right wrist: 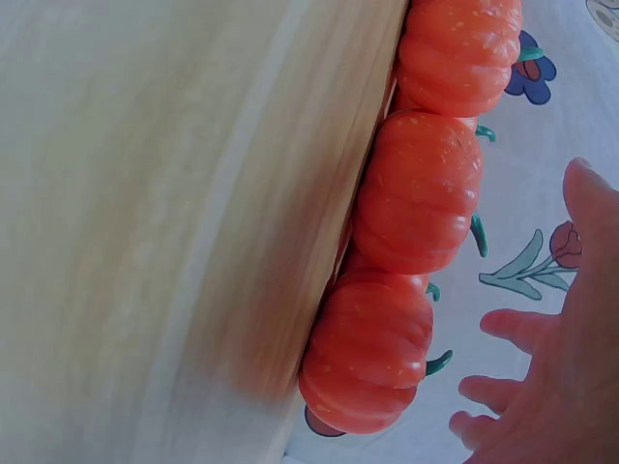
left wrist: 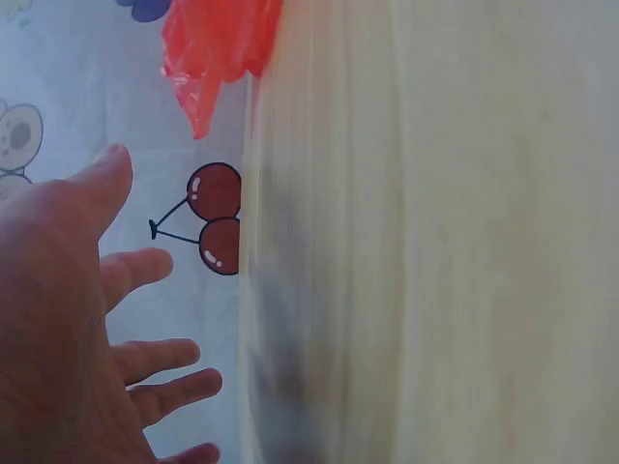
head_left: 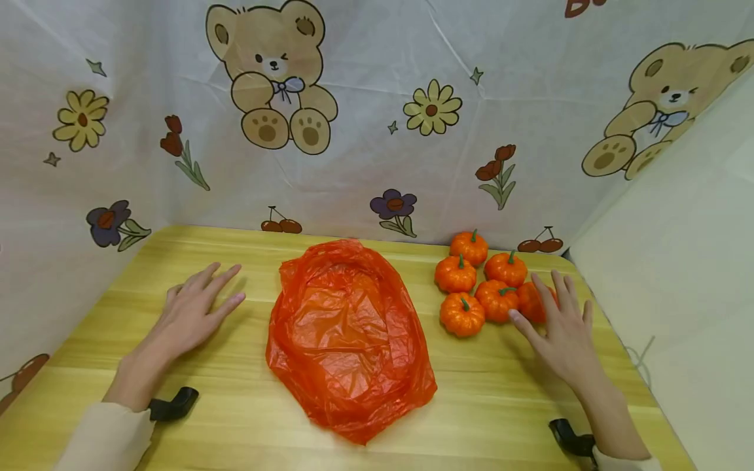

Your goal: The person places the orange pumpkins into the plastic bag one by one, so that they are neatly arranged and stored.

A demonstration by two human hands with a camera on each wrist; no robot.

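Observation:
An orange-red plastic bag [head_left: 347, 327] lies spread on the table, its mouth facing up and its edge rolled into a ring. Left of it, my left hand [head_left: 191, 314] hovers over the wood with fingers spread, holding nothing; the left wrist view shows the hand [left wrist: 58, 300] apart from the bag [left wrist: 218, 48]. Several small orange pumpkins [head_left: 462, 314] with green stems cluster right of the bag. My right hand [head_left: 565, 333] is above the rightmost pumpkin [head_left: 532, 302], partly hiding it. In the right wrist view, its fingers [right wrist: 522, 329] stand apart from the nearest pumpkin [right wrist: 368, 348].
The light wood table [head_left: 235, 418] ends at a white cloth [head_left: 365, 150] printed with bears and flowers along the back and left. A plain white panel [head_left: 689, 275] borders the right side. Black straps [head_left: 173, 404] sit at both wrists.

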